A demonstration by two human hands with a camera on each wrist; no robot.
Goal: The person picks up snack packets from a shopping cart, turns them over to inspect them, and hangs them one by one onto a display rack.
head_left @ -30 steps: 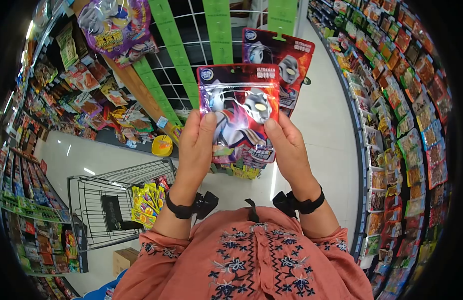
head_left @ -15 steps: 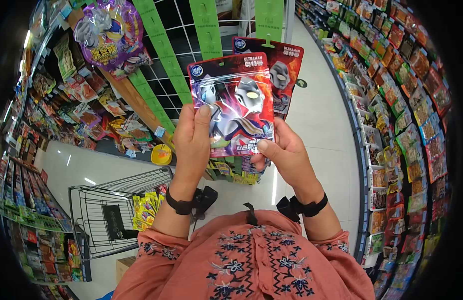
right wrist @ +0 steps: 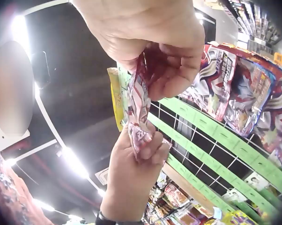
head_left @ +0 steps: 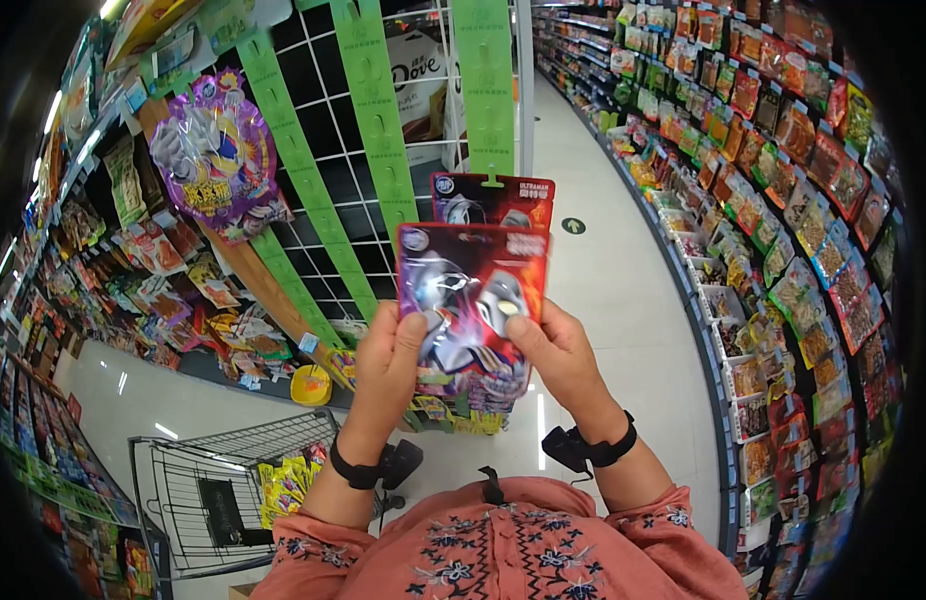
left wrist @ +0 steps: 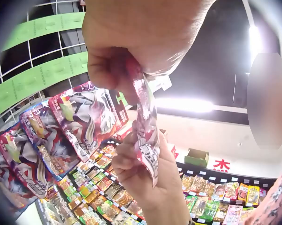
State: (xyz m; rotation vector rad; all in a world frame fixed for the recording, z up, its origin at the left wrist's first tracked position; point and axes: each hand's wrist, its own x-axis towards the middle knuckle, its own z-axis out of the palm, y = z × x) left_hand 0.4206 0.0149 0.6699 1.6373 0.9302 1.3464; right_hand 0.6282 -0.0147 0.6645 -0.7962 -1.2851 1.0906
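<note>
Both hands hold a shiny red and purple Ultraman snack pouch [head_left: 471, 290] in front of the body, its printed front facing up toward the head camera. My left hand [head_left: 385, 350] grips the left edge, thumb over the front. At the right edge my right hand [head_left: 561, 358] pinches the pouch with its thumb pressed on the front. Both wrist views catch the pouch [left wrist: 146, 122] nearly edge-on between the hands. Just beyond it, a matching pouch [head_left: 493, 205] hangs from a green strip [head_left: 485, 100], partly covered by the held one. More such pouches [right wrist: 248, 91] hang behind.
A shopping cart [head_left: 173, 490] holding yellow-green packets [head_left: 286, 487] stands at lower left. A purple bag [head_left: 218, 150] hangs at upper left beside a wire rack [head_left: 318, 130]. Near the floor sits a yellow container [head_left: 311, 385]. Packed shelves [head_left: 773, 270] line the aisle's right side.
The head view has tilted up, so the hands and pouch sit lower in it. My right hand's thumb shifted to the pouch's lower right corner, then higher onto its front. Both hands kept hold.
</note>
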